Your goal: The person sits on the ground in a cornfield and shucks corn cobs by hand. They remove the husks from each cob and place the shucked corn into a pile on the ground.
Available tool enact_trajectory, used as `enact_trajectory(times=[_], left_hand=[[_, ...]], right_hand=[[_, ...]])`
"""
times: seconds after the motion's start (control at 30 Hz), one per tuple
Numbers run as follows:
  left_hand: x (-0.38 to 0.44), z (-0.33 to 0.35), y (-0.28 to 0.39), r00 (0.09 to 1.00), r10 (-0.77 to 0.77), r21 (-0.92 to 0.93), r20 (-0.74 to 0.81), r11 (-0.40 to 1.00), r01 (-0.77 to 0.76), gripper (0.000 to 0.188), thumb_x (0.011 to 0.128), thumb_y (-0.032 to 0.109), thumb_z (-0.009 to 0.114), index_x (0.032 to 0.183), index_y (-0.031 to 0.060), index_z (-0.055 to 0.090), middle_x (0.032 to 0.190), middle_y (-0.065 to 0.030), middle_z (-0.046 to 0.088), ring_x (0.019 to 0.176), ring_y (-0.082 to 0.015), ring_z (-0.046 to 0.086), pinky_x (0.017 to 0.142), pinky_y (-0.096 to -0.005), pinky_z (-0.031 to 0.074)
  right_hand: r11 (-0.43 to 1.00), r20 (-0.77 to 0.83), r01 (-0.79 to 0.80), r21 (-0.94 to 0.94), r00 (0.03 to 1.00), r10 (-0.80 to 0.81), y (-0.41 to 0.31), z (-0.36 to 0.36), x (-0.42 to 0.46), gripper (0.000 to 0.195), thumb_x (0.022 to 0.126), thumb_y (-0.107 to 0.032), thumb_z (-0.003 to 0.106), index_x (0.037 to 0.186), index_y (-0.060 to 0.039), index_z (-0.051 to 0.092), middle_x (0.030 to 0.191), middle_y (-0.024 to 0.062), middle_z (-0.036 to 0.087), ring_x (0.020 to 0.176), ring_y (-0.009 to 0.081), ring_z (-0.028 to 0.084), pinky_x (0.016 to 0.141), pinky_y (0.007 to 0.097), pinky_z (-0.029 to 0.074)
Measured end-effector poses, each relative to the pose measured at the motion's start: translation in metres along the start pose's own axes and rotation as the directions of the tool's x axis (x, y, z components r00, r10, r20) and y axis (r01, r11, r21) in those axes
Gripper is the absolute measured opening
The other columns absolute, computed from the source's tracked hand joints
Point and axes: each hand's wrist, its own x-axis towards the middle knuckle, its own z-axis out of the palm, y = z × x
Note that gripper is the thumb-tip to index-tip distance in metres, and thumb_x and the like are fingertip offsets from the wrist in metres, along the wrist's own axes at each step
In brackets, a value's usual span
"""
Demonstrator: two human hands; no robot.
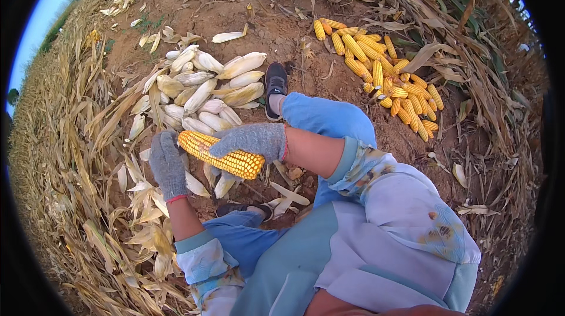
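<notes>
A husked ear of yellow corn [223,155] is gripped in my right hand [252,140], which wears a grey knitted glove. The thumb lies over the ear's upper side, and its broad end points right. My left hand [168,165], gloved the same way, is beside the ear's left tip. Its fingers are turned away from me, so whether they hold husk or touch the ear is hidden. Just beyond both hands lies a heap of corn ears in pale husks [198,88]. A few pale husk pieces [196,185] are on the soil under my hands.
A pile of bare yellow ears [384,73] lies on the soil at the far right. Dry corn stalks and leaves [88,210] cover the left side. More stalks [423,2] lie behind the yellow pile. My shoe [276,88] rests beside the husked-in heap.
</notes>
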Motion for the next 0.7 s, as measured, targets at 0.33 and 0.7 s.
enact_trajectory(times=[0.33, 0.7], left_hand=[[-0.002, -0.003, 0.014, 0.944, 0.309, 0.424, 0.113, 0.844, -0.327, 0.023, 0.101, 0.024, 0.053, 0.106, 0.0044, 0.064, 0.097, -0.0209, 0.070, 0.087, -0.0407, 0.068, 0.077, -0.0484, 0.052], [-0.014, 0.017, 0.011, 0.908, 0.248, 0.364, 0.338, 0.856, -0.369, 0.020, 0.098, 0.021, 0.060, 0.103, 0.0024, 0.065, 0.089, -0.0183, 0.069, 0.081, -0.0368, 0.067, 0.074, -0.0443, 0.052]], right_hand=[[0.597, -0.663, 0.793, 0.122, 0.513, -0.546, -0.102, -0.145, -0.126, 0.044, 0.099, -0.025, 0.064, 0.132, 0.0002, 0.050, 0.134, 0.0220, 0.054, 0.120, 0.0383, 0.058, 0.100, 0.0491, 0.054], [0.770, -0.954, 0.565, -0.297, -0.208, -0.216, 0.092, -0.253, -0.350, 0.034, 0.102, -0.024, 0.060, 0.127, -0.0020, 0.057, 0.100, 0.0069, 0.067, 0.080, 0.0165, 0.065, 0.066, 0.0287, 0.056]])
